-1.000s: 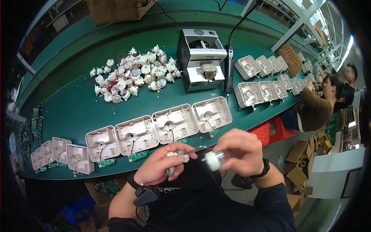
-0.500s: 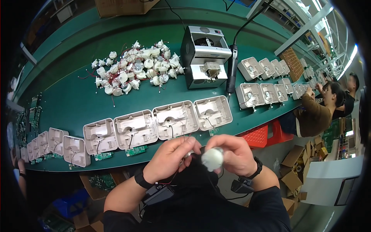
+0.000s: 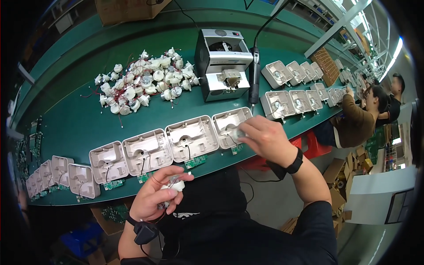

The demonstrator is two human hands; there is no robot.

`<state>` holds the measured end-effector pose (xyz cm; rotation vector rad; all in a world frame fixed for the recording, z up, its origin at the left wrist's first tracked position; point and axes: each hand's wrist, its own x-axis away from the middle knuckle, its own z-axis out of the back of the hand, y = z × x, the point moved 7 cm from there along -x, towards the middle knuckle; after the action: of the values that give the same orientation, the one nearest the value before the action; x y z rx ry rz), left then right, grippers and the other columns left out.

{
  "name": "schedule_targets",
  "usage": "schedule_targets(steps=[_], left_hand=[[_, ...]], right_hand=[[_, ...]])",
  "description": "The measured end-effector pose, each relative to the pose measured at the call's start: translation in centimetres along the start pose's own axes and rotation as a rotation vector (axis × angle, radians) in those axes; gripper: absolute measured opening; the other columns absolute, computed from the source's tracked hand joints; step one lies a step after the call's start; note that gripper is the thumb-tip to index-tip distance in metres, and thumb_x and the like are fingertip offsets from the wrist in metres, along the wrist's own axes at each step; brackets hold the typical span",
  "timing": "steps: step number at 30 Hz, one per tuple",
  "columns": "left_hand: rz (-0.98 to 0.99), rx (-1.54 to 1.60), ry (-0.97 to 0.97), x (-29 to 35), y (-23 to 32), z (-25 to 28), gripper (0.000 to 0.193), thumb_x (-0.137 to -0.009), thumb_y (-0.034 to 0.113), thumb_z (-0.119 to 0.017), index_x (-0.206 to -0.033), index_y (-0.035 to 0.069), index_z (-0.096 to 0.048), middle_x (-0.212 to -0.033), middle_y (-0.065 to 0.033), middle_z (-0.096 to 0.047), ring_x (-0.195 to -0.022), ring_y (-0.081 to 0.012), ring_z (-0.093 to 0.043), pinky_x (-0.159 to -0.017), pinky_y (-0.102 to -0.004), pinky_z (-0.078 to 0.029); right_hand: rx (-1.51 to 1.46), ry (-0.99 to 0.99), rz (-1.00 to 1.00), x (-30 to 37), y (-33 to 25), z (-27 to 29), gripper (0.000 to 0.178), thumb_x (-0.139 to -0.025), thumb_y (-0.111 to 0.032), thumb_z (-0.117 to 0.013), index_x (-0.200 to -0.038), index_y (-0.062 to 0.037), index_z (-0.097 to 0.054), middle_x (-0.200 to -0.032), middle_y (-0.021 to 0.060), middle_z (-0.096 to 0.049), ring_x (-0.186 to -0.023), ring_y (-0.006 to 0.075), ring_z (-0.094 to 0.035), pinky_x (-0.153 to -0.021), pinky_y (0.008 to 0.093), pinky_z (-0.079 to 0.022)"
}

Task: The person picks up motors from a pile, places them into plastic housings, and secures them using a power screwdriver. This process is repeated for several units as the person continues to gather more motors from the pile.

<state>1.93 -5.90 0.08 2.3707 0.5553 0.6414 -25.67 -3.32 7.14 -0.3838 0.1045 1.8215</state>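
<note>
My left hand (image 3: 150,199), low in front of my body, has its fingers curled around a small white-and-clear plastic unit (image 3: 178,186) with thin wires. My right hand (image 3: 270,138) reaches over the rightmost of the front housings. Between its thumb and fingertips is a whitish round plastic unit (image 3: 238,134), partly hidden by the fingers. That unit is over or inside the open off-white housing (image 3: 221,122); whether it touches the bottom I cannot tell. Beside it stand more open housings (image 3: 191,128), each with a dark wire and a green circuit board (image 3: 195,162) at its front edge.
A pile of white plastic units with red wires (image 3: 145,81) lies on the green bench (image 3: 73,126). Behind the housings are a silver-black machine (image 3: 225,66) and an upright electric screwdriver (image 3: 254,77). More housings (image 3: 278,106) stand at right, near co-workers (image 3: 360,115). Red stools (image 3: 316,145) are below.
My hands have moved apart. The right went up and forward to the rightmost housing with a round unit; the left drew back left, holding a white-and-clear unit. The view shifted slightly.
</note>
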Motion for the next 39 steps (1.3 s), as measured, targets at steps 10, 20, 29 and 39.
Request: schedule_targets(steps=[10, 20, 29, 39], left_hand=[[0.031, 0.016, 0.038, 0.8, -1.3, 2.1, 0.05, -0.083, 0.002, -0.063, -0.132, -0.003, -0.053, -0.13, -0.0246, -0.06, -0.079, -0.0176, -0.066, -0.052, -0.0235, -0.053], [0.009, 0.257, -0.019, -0.6, -1.7, 1.3, 0.048, -0.086, 0.002, -0.062, -0.133, -0.005, -0.053, -0.129, -0.025, -0.062, -0.087, -0.0209, -0.07, -0.061, -0.0259, -0.06], [-0.041, 0.094, 0.061, -0.9, -1.4, 0.7, 0.044, -0.09, 0.004, -0.061, -0.132, -0.004, -0.053, -0.127, -0.0233, -0.064, -0.094, -0.022, -0.071, -0.065, -0.0264, -0.061], [0.024, 0.105, -0.057, -0.9, -1.5, 0.7, 0.036, -0.097, 0.007, -0.058, -0.133, 0.0, -0.054, -0.128, -0.017, -0.065, -0.096, -0.0171, -0.068, -0.066, -0.0253, -0.056]], right_hand=[[0.104, -0.117, 0.051, -0.8, -0.5, -4.2, 0.029, -0.08, -0.013, -0.078, -0.105, -0.0083, -0.064, -0.096, 0.0041, -0.063, -0.088, 0.0233, -0.063, -0.073, 0.0336, -0.053], [0.104, -0.028, 0.093, -1.2, -1.0, -4.1, 0.031, -0.077, -0.012, -0.079, -0.104, -0.0076, -0.064, -0.104, 0.0063, -0.062, -0.098, 0.0255, -0.061, -0.08, 0.0364, -0.052], [-0.072, 0.119, -0.097, -0.7, -5.1, 1.5, 0.04, -0.074, -0.009, -0.083, -0.11, -0.0028, -0.066, -0.118, 0.0152, -0.062, -0.105, 0.0313, -0.064, -0.087, 0.0414, -0.054], [-0.879, -0.101, 0.147, -2.9, -11.7, -1.9, 0.048, -0.072, -0.018, -0.09, -0.114, -0.0036, -0.07, -0.108, 0.0109, -0.066, -0.092, 0.0292, -0.068, -0.078, 0.0359, -0.057]])
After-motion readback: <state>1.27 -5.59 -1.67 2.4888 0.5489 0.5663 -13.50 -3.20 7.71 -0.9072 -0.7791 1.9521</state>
